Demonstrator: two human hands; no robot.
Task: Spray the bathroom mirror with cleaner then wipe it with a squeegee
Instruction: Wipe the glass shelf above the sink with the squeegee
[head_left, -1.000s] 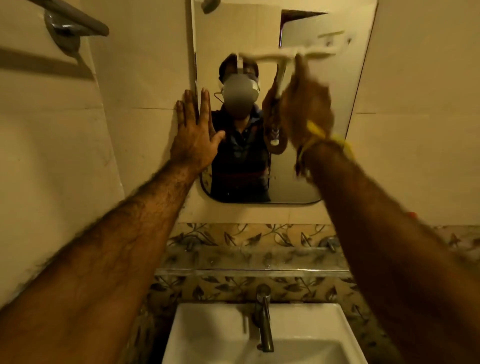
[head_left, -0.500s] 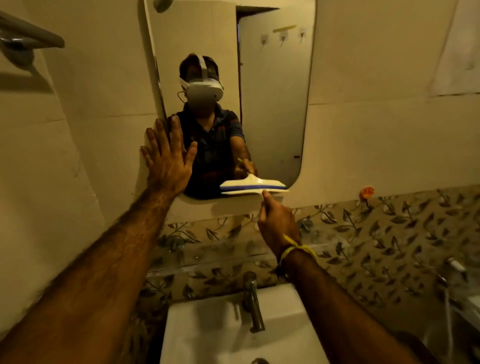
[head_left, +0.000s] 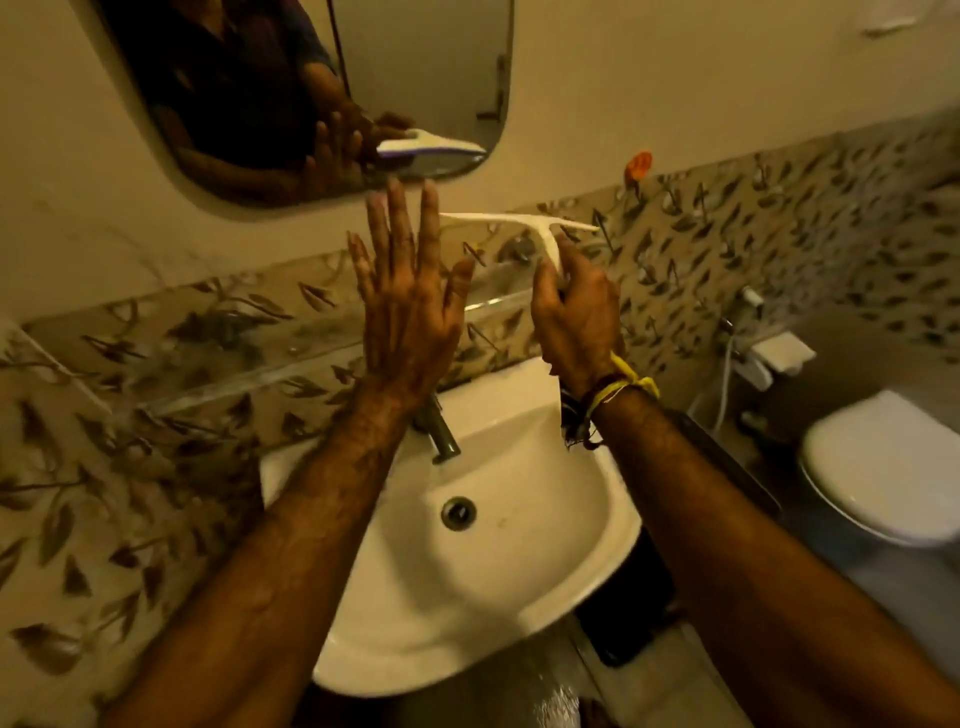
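Bare glass shelf (head_left: 249, 358) above sink (head_left: 613, 540).

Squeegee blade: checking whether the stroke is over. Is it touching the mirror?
Apart. The head view shows the squeegee held below the mirror, with bare wall between them.

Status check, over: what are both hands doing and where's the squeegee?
Right hand gripping the squeegee by its handle, below the mirror, over the sink. Left hand open, empty, fingers spread. Nothing in the way.

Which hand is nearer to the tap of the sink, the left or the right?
The left. The left hand is spread open right above the tap; the right hand, holding the squeegee, is off to the tap's right.
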